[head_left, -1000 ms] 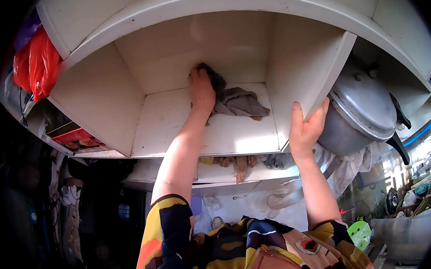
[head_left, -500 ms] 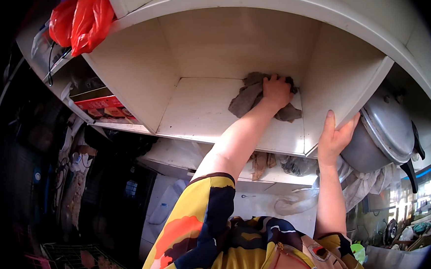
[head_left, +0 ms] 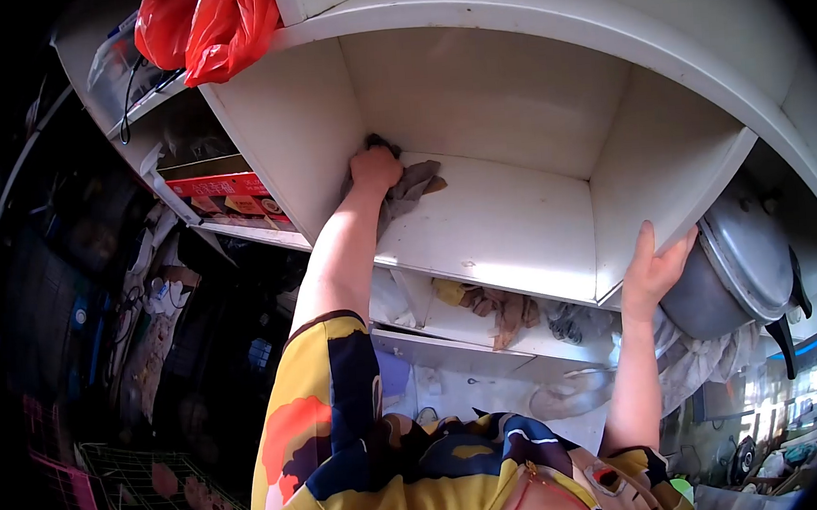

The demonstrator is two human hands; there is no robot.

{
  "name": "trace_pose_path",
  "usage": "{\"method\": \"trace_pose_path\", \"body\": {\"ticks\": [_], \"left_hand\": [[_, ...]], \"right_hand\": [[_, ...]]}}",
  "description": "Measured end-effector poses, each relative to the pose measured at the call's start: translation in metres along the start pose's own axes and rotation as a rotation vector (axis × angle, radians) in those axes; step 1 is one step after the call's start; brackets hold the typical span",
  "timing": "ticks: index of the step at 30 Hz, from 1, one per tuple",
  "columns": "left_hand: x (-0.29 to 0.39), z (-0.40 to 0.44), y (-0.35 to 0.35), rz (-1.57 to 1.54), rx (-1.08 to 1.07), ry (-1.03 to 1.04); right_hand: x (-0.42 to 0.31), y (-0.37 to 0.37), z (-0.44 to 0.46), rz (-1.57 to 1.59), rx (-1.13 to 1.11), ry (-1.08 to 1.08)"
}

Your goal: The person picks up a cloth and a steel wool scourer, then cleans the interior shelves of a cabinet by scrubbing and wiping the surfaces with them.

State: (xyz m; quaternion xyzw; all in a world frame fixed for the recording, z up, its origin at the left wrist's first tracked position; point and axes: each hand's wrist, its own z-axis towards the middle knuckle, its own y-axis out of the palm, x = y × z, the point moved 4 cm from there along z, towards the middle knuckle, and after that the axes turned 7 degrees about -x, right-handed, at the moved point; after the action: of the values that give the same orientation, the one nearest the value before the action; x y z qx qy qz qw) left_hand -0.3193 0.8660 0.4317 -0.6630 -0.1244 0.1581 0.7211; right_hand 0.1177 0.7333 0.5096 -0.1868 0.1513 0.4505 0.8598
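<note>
My left hand [head_left: 377, 168] is pressed into the back left corner of a white cabinet compartment, closed over a grey-brown rag [head_left: 413, 184]. Part of the cloth spreads out on the shelf board [head_left: 500, 226] to the right of the hand. On the other side, my right hand [head_left: 654, 270] grips the front edge of the compartment's right side panel [head_left: 669, 160]. Its thumb points up on the inner side, and the fingers wrap round the outer side.
A grey metal pot with black handles [head_left: 746, 262] stands right beside my right hand. A red plastic bag [head_left: 226, 32] hangs at the upper left, above a red box [head_left: 227, 196]. Crumpled cloths [head_left: 501, 313] lie on the shelf below.
My left hand has swept the rag from the right back part of the shelf to the left back corner. My right hand still holds the panel edge. The view has shifted slightly.
</note>
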Motion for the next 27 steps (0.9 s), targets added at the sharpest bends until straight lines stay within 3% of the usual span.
{"method": "trace_pose_path", "body": {"ticks": [13,15,18,20,22,24,26,27], "left_hand": [[0.001,-0.06,-0.012,-0.001,-0.103,-0.068],[0.002,-0.051,-0.015,-0.353,0.028,-0.097],[0.033,-0.043,-0.023,-0.515,0.005,-0.131],[0.042,-0.034,0.006,-1.614,0.198,-0.482],[0.05,-0.034,0.012,-1.557,0.3,-0.533],[0.056,-0.035,0.02,-1.494,0.396,-0.589],[0.057,-0.038,0.028,-1.698,0.623,-0.529],[0.056,-0.059,0.006,-1.814,0.531,-0.431]], "right_hand": [[0.003,0.001,-0.003,0.02,0.002,-0.004],[0.004,0.001,-0.002,-0.005,-0.002,-0.015],[0.007,0.001,-0.002,0.008,-0.015,0.012],[-0.007,-0.004,-0.001,-0.081,0.014,0.023],[-0.034,-0.014,-0.006,-0.223,0.105,-0.08],[-0.072,-0.011,-0.016,-0.033,0.087,-0.121],[-0.095,0.021,-0.029,-0.04,-0.201,-0.236],[-0.101,0.045,-0.031,0.037,-0.306,-0.266]]}}
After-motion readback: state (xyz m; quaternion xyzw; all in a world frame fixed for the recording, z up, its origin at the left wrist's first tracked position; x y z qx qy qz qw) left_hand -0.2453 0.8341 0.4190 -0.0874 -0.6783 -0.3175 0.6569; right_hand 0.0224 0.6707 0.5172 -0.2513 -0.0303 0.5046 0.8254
